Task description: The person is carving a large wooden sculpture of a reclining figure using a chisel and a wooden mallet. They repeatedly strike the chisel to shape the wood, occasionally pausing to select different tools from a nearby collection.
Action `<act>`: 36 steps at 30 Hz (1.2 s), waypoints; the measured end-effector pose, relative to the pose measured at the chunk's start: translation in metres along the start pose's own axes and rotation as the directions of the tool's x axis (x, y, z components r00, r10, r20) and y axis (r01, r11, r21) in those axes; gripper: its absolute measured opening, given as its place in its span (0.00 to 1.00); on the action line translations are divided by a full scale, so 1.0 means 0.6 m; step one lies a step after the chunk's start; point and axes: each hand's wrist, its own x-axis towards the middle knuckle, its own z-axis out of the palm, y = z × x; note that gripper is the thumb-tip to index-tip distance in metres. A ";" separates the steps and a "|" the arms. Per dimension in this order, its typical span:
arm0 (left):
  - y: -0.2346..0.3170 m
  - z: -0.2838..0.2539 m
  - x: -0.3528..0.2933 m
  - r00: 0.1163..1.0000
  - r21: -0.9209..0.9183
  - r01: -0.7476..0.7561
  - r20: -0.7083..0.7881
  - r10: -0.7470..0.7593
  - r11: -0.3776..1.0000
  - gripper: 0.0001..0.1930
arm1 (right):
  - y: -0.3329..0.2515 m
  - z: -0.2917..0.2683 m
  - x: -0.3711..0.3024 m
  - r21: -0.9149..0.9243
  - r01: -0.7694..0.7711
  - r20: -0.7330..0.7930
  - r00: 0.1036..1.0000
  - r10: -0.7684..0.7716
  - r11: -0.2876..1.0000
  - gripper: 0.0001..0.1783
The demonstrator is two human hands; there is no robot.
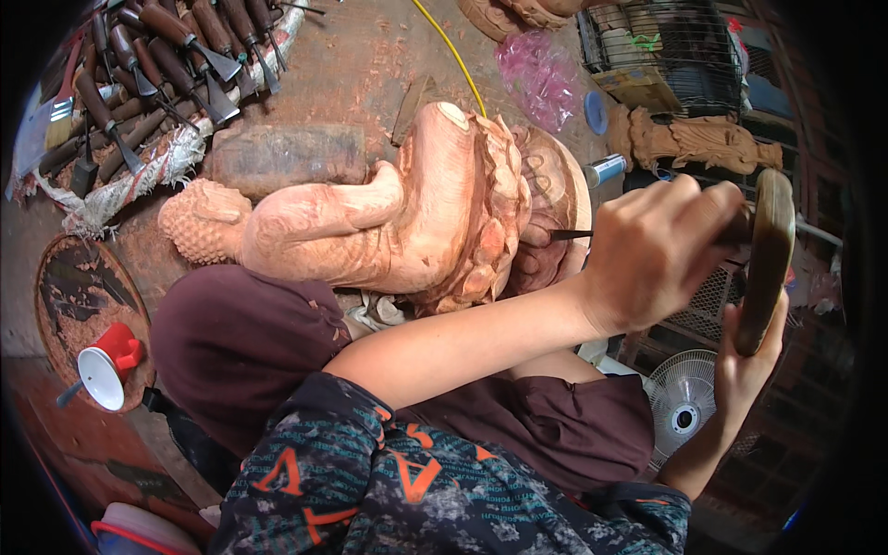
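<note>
The patterned shirt (416,495) is nearest; beyond the knee (236,347) lies the wooden statue (333,227). The left hand (647,254) grips the chisel (571,235), the right hand (751,363) the mallet (775,254); light, square taps should suit the carved base (552,171).

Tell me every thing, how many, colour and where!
Carved figure: one, pale brown, middle
Smaller carving: one, brown, right
Chisel: one, dark, in left hand
Flat wooden piece: one, brown, in right hand
Tools: many, brown, upper left
Sack: one, white, under tools
Worn block: one, grey-brown, above figure
Cord: one, yellow, top middle
Plastic bag: one, pink, upper right
Can: one, partly blue, beside figure
Cage: one, black, upper right
Fan: one, grey, lower right
Tray: one, brown, left
Mug: one, red and white, left
Tub: one, partly red, lower left
Shirt: one, dark patterned, bottom
Left hand: one, bare, on chisel
Right hand: one, bare, far right
</note>
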 end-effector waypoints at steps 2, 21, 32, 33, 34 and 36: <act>-0.002 -0.001 0.003 1.000 0.005 0.000 0.004 0.000 1.000 0.17 | 0.021 -0.014 0.003 0.098 -0.046 -0.029 0.998 0.049 0.994 0.27; -0.046 -0.072 0.076 0.881 -0.402 0.458 0.326 -0.343 0.793 0.10 | 0.006 0.009 0.049 0.381 -0.197 0.199 0.972 0.128 0.903 0.29; -0.063 -0.057 0.066 0.934 -0.527 0.344 0.276 -0.226 0.778 0.13 | -0.027 0.011 0.074 0.477 -0.215 0.212 0.969 0.125 0.852 0.12; -0.061 -0.056 0.066 0.937 -0.525 0.338 0.265 -0.227 0.781 0.13 | -0.029 0.012 0.076 0.488 -0.218 0.216 0.968 0.125 0.845 0.12; -0.060 -0.058 0.066 0.937 -0.517 0.340 0.262 -0.233 0.785 0.13 | -0.031 0.014 0.078 0.500 -0.221 0.218 0.968 0.125 0.838 0.12; -0.057 -0.059 0.068 0.935 -0.510 0.347 0.257 -0.246 0.787 0.13 | -0.032 0.014 0.080 0.504 -0.207 0.212 0.971 0.112 0.838 0.13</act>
